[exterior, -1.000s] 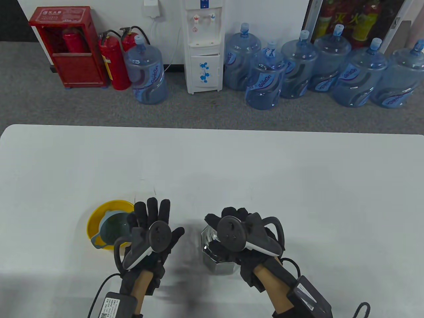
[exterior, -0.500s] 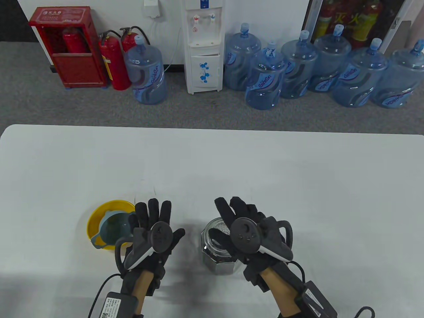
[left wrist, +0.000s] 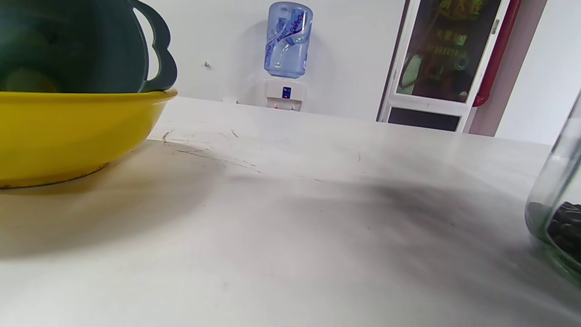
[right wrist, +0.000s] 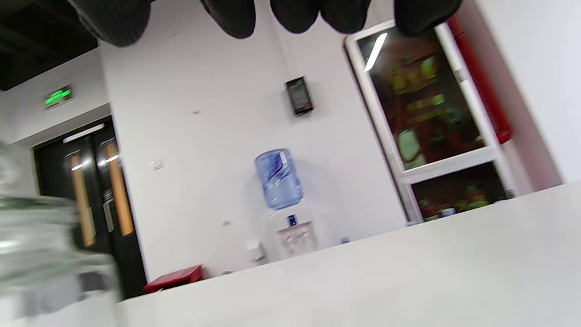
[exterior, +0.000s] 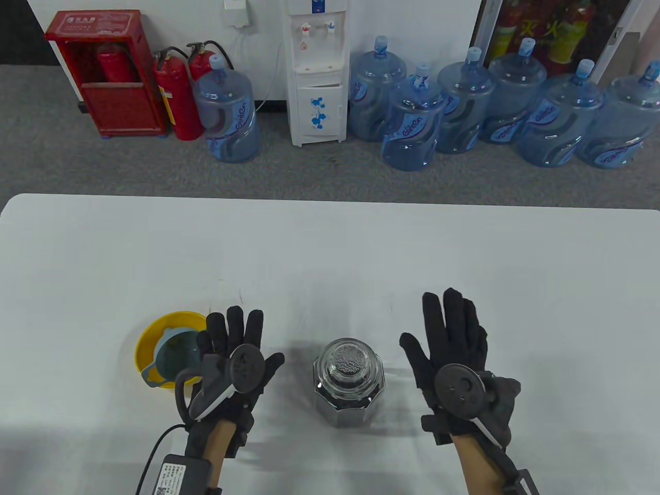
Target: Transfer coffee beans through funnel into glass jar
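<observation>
While a second ago the right hand (exterior: 456, 361) was draped over the mouth of the glass jar (exterior: 348, 381), it now sits well to the jar's right, palm down over the table (exterior: 330, 247), fingers spread and holding nothing. That leaves the jar standing alone between the two hands, upright, with a glass lid (exterior: 349, 361) seated on its mouth and dark coffee beans (left wrist: 565, 227) showing through the lower wall in the left wrist view. The left hand (exterior: 234, 361) has barely moved: it hovers just right of the yellow bowl (exterior: 147, 340), fingers extended and empty. A blue-grey funnel (exterior: 172, 361) rests inside that bowl, and the bowl seems to hold no more beans, though the funnel hides much of it. To my reading the pouring and capping are done, and both hands are pulling clear, so the task looks essentially complete
</observation>
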Available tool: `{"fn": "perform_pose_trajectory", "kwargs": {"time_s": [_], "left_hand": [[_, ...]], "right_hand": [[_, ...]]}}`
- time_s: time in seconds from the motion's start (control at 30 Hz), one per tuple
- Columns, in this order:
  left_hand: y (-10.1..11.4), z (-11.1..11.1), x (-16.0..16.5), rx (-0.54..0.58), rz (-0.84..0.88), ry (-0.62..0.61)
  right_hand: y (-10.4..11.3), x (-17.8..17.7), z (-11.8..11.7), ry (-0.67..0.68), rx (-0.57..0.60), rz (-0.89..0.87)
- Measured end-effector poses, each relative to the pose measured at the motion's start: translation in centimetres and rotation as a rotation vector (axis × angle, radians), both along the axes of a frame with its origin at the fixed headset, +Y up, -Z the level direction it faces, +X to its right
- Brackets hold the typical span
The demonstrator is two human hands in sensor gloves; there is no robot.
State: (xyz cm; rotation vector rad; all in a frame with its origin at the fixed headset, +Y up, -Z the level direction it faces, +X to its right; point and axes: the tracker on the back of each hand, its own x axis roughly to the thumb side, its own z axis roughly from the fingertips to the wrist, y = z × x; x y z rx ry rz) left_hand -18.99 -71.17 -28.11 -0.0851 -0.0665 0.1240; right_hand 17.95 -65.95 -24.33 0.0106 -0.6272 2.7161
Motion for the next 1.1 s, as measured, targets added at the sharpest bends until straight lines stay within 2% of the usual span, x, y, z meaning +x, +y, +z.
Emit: {"fn": "perform_pose_trajectory", "kwargs": {"time_s": [0.2, 0.57, 0.9, 1.1], "left_hand": [[0.0, -0.2, 0.0, 0.027, -0.021, -0.014], [0.1, -0.3, -0.6, 0.036, -0.029, 0.014], [0.2, -0.3, -0.9, 0.042, -0.037, 0.037], [-0.1, -0.6, -1.1, -0.002, -0.052, 0.049]], "right_hand": [[-2.4, 2.9, 0.1, -0.111, 0.025, -0.016], [-4.4, 4.4, -0.5, -0.133, -0.044, 0.066], [-4.7, 4.0, -0.7, -0.112, -0.047, 0.065], [-5.1, 4.2, -1.0, -0.096, -0.065, 0.044]]}}
